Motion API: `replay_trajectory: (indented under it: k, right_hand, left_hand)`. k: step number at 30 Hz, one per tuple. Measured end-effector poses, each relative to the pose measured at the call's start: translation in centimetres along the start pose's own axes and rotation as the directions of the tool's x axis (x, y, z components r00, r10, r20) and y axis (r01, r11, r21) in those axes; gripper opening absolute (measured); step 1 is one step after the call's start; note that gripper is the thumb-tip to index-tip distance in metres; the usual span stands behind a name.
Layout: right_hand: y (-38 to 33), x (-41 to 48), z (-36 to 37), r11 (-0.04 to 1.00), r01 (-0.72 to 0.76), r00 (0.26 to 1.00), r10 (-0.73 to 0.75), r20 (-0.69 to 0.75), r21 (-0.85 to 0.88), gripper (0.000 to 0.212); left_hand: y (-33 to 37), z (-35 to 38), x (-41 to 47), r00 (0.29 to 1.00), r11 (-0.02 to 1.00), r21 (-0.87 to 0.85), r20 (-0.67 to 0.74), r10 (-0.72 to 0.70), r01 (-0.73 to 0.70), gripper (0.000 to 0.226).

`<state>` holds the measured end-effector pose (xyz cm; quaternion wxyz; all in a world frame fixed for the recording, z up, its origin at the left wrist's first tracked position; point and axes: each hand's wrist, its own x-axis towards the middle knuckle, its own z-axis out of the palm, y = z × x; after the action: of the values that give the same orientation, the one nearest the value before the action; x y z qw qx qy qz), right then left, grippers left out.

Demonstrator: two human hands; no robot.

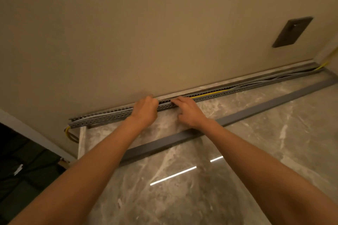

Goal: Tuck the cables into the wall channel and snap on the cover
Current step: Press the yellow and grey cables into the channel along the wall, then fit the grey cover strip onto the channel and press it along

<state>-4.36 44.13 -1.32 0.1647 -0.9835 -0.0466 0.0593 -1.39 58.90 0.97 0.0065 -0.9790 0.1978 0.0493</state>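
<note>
A long grey slotted channel (228, 93) runs along the foot of the beige wall, with its top uncovered. Inside it lie a yellow cable (210, 93) and several grey and black cables (285, 78). Both hands rest on the channel near its middle. My left hand (145, 109) has its fingers curled over the channel's rim. My right hand (189, 110) presses its fingertips into the channel onto the cables. The loose grey cover strip (256, 108) lies flat on the marble floor, parallel to the channel and nearer to me. Yellow cable ends (68, 130) loop out at the channel's left end.
A dark wall plate (292, 32) sits on the wall at upper right. The glossy marble floor (182, 188) reflects strip lights. At far left the wall ends at a white edge (27, 129) beside a dark area. More yellow cable (327, 60) climbs the right corner.
</note>
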Motion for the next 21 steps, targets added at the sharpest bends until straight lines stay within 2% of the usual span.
replay_trajectory:
  k: [3,6,8,10,14,18,21]
  right_hand:
    - [2.4,0.3,-0.4,0.999,0.039,0.998,-0.04,-0.042,-0.022,0.051]
    - [5.5,0.4,-0.8,0.998,0.049,0.994,-0.052,-0.092,-0.033,0.046]
    - [7.5,0.5,-1.3,0.998,0.032,0.999,-0.034,-0.043,-0.054,0.048]
    - [8.6,1.0,-2.2,0.998,0.042,0.997,-0.039,0.069,-0.043,0.052]
    - [10.3,1.6,-4.8,0.992,0.082,0.97,-0.102,0.22,0.097,0.054]
    - [15.5,-0.8,-6.5,0.977,0.077,0.98,-0.111,0.166,0.198,0.059]
    - [20.1,-2.4,-7.8,0.977,0.003,0.992,-0.03,0.124,0.214,0.053]
  left_hand:
    - [3.1,0.9,1.7,0.996,0.996,-0.058,-0.058,0.066,-0.07,0.03]
    - [6.1,1.9,2.7,0.997,0.995,-0.066,-0.046,0.069,-0.072,0.032]
    - [7.0,2.5,3.2,0.999,0.999,-0.052,-0.032,0.013,-0.015,0.032]
    - [7.7,2.6,3.6,0.997,0.997,-0.04,-0.021,-0.068,0.067,0.031]
    - [10.6,1.1,3.9,0.978,0.978,0.039,0.033,-0.204,0.203,0.029]
    - [13.6,-0.9,4.0,0.949,0.948,0.105,0.069,-0.308,0.3,0.029]
    - [17.4,-1.9,4.9,0.969,0.967,0.069,-0.007,-0.246,0.246,0.029]
